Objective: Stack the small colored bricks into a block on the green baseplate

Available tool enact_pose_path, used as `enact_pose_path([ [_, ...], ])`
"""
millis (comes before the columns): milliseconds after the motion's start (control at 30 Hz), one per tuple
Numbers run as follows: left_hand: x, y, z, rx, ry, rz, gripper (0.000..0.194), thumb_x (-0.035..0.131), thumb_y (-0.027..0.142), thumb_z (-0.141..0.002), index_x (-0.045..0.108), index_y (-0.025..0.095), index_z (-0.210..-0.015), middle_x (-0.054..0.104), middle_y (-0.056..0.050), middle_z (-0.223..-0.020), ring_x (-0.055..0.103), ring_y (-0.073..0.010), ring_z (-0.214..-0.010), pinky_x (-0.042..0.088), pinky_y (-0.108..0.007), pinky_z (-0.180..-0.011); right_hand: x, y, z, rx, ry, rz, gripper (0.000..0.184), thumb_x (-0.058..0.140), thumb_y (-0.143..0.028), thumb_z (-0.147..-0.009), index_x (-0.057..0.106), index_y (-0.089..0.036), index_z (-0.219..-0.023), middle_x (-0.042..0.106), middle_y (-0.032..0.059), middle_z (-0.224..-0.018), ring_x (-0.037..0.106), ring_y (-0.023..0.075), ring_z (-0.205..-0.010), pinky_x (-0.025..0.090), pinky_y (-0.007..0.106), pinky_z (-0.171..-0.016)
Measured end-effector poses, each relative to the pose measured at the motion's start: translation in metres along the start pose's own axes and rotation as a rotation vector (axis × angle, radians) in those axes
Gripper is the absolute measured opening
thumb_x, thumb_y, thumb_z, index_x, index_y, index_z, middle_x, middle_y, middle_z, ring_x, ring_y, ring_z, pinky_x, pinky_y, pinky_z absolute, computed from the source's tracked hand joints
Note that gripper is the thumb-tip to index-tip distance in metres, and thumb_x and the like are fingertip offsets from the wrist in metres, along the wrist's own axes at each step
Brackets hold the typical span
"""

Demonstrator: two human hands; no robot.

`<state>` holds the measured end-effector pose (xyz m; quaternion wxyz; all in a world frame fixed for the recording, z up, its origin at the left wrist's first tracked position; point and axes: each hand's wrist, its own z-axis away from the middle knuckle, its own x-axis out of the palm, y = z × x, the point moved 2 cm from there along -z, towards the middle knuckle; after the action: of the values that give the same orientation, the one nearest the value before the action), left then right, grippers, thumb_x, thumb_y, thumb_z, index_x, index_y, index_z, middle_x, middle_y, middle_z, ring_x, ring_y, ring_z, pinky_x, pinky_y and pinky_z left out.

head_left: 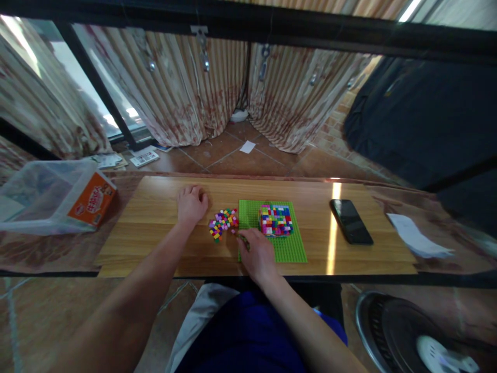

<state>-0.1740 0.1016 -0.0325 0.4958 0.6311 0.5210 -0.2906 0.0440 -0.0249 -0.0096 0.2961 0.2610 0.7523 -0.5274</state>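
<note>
Multicoloured plastic-brick block [276, 220]: sits assembled on green studded plastic baseplate [291, 250]
Loose bright plastic bricks [224, 221]: lie beside baseplate, unattached
Right hand [259, 254]: reaches over baseplate edge, grip unclear
Left hand [192, 205]: rests on wooden table [314, 207], grip unclear

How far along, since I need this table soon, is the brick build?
A multicoloured block of small plastic bricks already stands on the green studded baseplate. The right hand is at the baseplate's left part; whether it grips a brick is unclear. The loose multicoloured bricks beside the baseplate are probably left to add.
</note>
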Motion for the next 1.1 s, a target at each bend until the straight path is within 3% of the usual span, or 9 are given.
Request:
enact_pose_path([
  [267, 0.002, -0.001, 0.000, -0.018, -0.020, 0.008, 0.034, 0.045, 0.030, -0.086, 0.063, 0.016, -0.111, 0.062, -0.014, -0.118, 0.052, -0.0313, -0.113, 0.038, -0.048, -0.102, 0.024, -0.006, -0.025, -0.010, -0.169, 0.297, 0.021, 0.047, -0.021, -0.095, 0.067, -0.019, -0.099, 0.067, 0.0092, -0.098, 0.059, 0.0219, -0.094, 0.046, 0.033, -0.083],
  [467, 0.002, -0.001, 0.001, -0.018, -0.005, 0.023, 0.034, 0.045, 0.030, -0.086, 0.063, 0.016, -0.111, 0.062, -0.014, -0.118, 0.053, -0.0314, -0.113, 0.038, -0.048, -0.101, 0.022, -0.002, -0.015, -0.095, -0.120, 0.190, 0.025, 0.045, -0.018, -0.094, 0.069, -0.021, -0.103, 0.066, 0.0090, -0.096, 0.059, 0.0221, -0.093, 0.047, 0.034, -0.082],
  [600, 0.000, 0.000, 0.000, -0.019, -0.013, 0.013, 0.033, 0.045, 0.030, -0.085, 0.064, 0.017, -0.110, 0.063, -0.013, -0.118, 0.053, -0.0314, -0.112, 0.039, -0.048, -0.101, 0.006, 0.003, 0.001, -0.085, -0.028, 0.009, 0.024, 0.048, -0.020, -0.094, 0.070, -0.023, -0.101, 0.066, 0.0070, -0.092, 0.061, 0.0191, -0.087, 0.050, 0.032, -0.079],
  [767, -0.001, 0.000, 0.000, -0.009, -0.023, -0.005, 0.034, 0.045, 0.030, -0.086, 0.064, 0.015, -0.110, 0.062, -0.015, -0.118, 0.053, -0.0316, -0.112, 0.039, -0.047, -0.100, -0.033, 0.015, 0.024, -0.012, 0.100, -0.137, 0.021, 0.050, -0.024, -0.094, 0.070, -0.024, -0.099, 0.067, 0.0053, -0.095, 0.063, 0.0169, -0.088, 0.052, 0.030, -0.080],
  [933, 0.000, 0.000, 0.000, -0.013, -0.026, -0.001, 0.034, 0.046, 0.029, -0.086, 0.063, 0.015, -0.111, 0.062, -0.015, -0.119, 0.052, -0.0321, -0.114, 0.039, -0.048, -0.101, -0.068, 0.036, 0.030, 0.081, 0.291, -0.165, 0.017, 0.054, -0.029, -0.093, 0.070, -0.024, -0.097, 0.067, 0.0049, -0.096, 0.064, 0.0169, -0.089, 0.053, 0.032, -0.080],
  [1100, 0.000, -0.001, -0.001, -0.009, -0.016, 0.000, 0.034, 0.045, 0.030, -0.085, 0.064, 0.016, -0.111, 0.062, -0.014, -0.119, 0.052, -0.0320, -0.113, 0.039, -0.047, -0.101, -0.079, 0.057, 0.024, 0.158, 0.462, -0.130, 0.017, 0.060, -0.036, -0.089, 0.073, -0.025, -0.092, 0.063, 0.0052, -0.098, 0.061, 0.0187, -0.093, 0.052, 0.038, -0.084],
])
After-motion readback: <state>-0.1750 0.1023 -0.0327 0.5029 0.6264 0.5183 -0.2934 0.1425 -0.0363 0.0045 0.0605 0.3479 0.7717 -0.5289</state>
